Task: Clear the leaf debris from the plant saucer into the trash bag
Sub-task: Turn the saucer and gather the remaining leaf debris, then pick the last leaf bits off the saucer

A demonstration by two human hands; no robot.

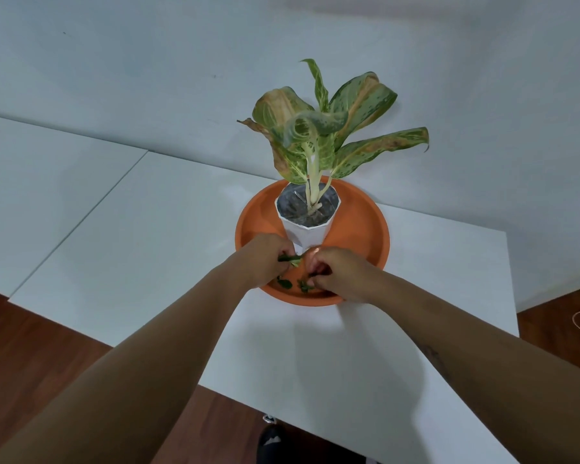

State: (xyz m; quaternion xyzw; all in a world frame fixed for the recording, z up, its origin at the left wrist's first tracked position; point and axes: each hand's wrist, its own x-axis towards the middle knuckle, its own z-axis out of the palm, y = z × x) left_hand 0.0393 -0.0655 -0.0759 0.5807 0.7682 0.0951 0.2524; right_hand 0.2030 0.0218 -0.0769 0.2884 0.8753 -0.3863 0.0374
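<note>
- Green leaf scraps [284, 283] lie on the near floor of the orange saucer [365, 226], just inside its front rim; a second bit [304, 286] lies beside them
- The left hand [265, 259] is curled closed around a green leaf piece [290, 258], which pokes out past the knuckles
- The right hand [339, 272] reaches into the saucer with fingers bent down toward the scraps; whether it grips anything I cannot tell
- A white faceted pot [307, 229] stands in the saucer, touching neither hand clearly; its plant [318, 128] bears speckled leaves browned at the edges
- The saucer sits on a white table [148, 246]; dark wooden floor [31, 329] shows around it
</note>
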